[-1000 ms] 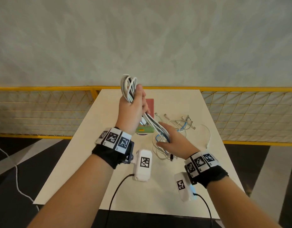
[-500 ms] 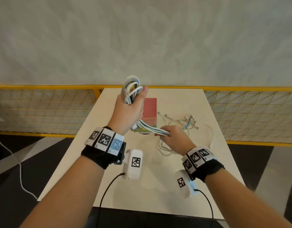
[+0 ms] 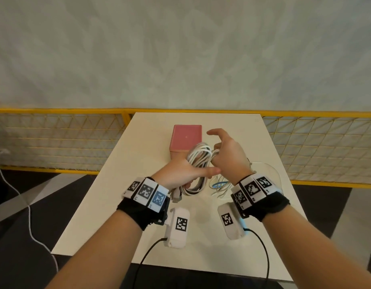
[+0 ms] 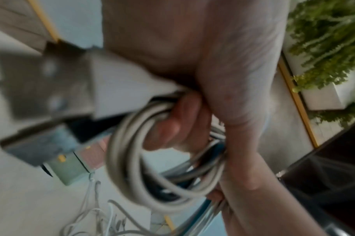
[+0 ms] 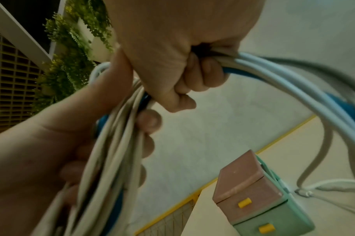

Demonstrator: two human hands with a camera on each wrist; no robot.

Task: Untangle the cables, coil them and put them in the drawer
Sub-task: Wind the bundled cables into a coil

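Gripping cable coil [image 3: 198,170]: left hand [image 3: 180,174] & right hand [image 3: 228,155] (forefinger out).

Yellow mesh railing [image 3: 55,140], green foliage [image 5: 71,52] behind

Motion blurs the USB plug [image 4: 45,99] in the left wrist view; the right hand [image 3: 228,155] hides the loose cables [image 3: 220,184].

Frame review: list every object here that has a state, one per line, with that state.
Cable bundle: coiled, held above the table in both hands.
Left hand: grips the coil's near part.
Right hand: fingers curled round the coil's far strands, index finger extended.
Loose cables: still tangled on the table.
Drawer box: both drawers look closed.
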